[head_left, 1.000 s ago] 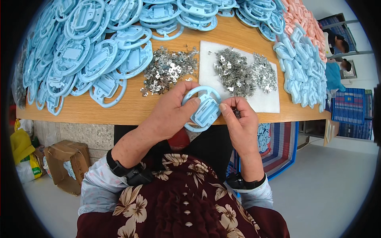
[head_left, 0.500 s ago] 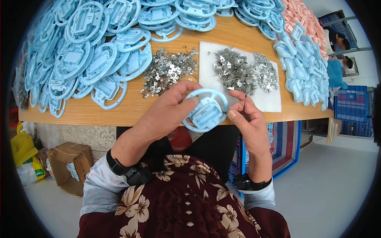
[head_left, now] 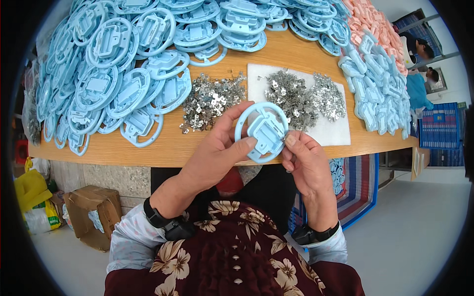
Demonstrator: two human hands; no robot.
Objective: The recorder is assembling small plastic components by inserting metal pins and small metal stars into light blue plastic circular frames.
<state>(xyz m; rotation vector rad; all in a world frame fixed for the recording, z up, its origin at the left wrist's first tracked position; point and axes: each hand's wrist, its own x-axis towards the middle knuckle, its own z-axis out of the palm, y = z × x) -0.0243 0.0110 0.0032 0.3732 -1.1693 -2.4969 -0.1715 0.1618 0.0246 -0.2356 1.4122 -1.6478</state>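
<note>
My left hand (head_left: 213, 154) grips a light blue plastic toy steering wheel (head_left: 266, 137) by its left side, thumb on the front and fingers behind. The wheel is tilted, with its recessed middle toward me. At its right rim, the thumb and forefinger of my right hand (head_left: 310, 165) are pinched together on a small metal piece (head_left: 284, 140), mostly hidden by the fingertips. Beyond my hands lie a loose heap of small flat metal pieces (head_left: 212, 101) and two more heaps, a darker one (head_left: 289, 96) and a shinier one (head_left: 327, 97), on a white foam sheet (head_left: 256, 81).
Stacked blue wheels (head_left: 111, 42) cover the left and back of the wooden table (head_left: 163, 157). Blue parts (head_left: 373, 89) and pink parts (head_left: 377, 27) are heaped at the right. A cardboard box (head_left: 94, 217) stands on the floor at left, a blue-edged striped container (head_left: 363, 192) at right.
The wheel has turned slightly and moved a little to the right, its recess showing more fully. My right fingers have curled in closer at its rim.
</note>
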